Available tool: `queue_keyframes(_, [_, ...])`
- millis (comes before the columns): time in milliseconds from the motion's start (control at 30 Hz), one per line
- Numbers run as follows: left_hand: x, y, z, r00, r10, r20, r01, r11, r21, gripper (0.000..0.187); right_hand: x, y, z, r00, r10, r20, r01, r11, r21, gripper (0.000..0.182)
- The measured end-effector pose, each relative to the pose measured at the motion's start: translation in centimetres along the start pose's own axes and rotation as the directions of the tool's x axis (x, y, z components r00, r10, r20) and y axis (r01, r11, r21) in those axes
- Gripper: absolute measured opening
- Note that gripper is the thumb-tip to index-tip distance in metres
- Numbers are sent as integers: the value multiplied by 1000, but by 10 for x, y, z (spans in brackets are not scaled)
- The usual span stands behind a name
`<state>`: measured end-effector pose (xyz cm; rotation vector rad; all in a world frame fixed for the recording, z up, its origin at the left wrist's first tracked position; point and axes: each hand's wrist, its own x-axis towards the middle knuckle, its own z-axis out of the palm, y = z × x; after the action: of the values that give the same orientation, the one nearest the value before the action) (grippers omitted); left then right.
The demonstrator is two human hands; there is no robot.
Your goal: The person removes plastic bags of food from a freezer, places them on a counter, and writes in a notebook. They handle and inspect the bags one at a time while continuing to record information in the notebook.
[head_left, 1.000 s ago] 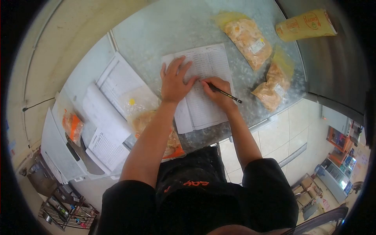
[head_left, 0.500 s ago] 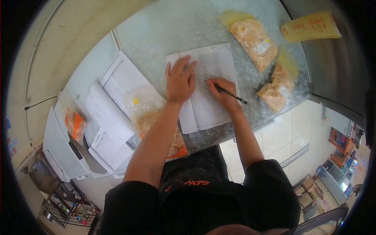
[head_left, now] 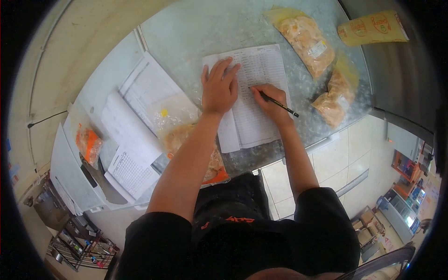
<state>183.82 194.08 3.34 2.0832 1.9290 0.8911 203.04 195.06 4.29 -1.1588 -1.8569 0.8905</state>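
An open notebook with a printed, lined table (head_left: 261,119) lies on the metal worktop. My left hand (head_left: 219,91) rests flat on its left page, fingers spread. Over the right page, my right hand (head_left: 271,103) grips a black pencil (head_left: 285,108), its tip at the rows of the table. Close to my left forearm is a clear bag of pale, meat-like pieces (head_left: 179,136) with an orange end, partly hidden by the arm. Two yellowish bags lie right of the notebook: a larger labelled bag (head_left: 305,39) and a smaller bag (head_left: 333,95).
Loose papers (head_left: 128,126) and a small orange-and-clear bag (head_left: 88,145) lie on the left. A yellow printed roll or cup (head_left: 373,29) lies at the back right by a dark metal wall. Tiled floor (head_left: 345,149) shows beyond the worktop's near edge.
The view has shifted slightly, so the notebook and bags sit a little further up and right. My left hand stays on the page and my right hand still holds the pencil.
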Motion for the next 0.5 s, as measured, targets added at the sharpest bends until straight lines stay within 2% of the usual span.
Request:
queue_keyframes(167, [-1, -2, 1, 1000, -6, 10, 6, 1000, 7, 31, -3, 0, -2, 998, 56, 43, -56, 998, -1, 8])
queue_keyframes(500, [-2, -2, 2, 1000, -1, 8, 1, 1000, 2, 31, -2, -3, -2, 999, 36, -21, -37, 999, -34, 8])
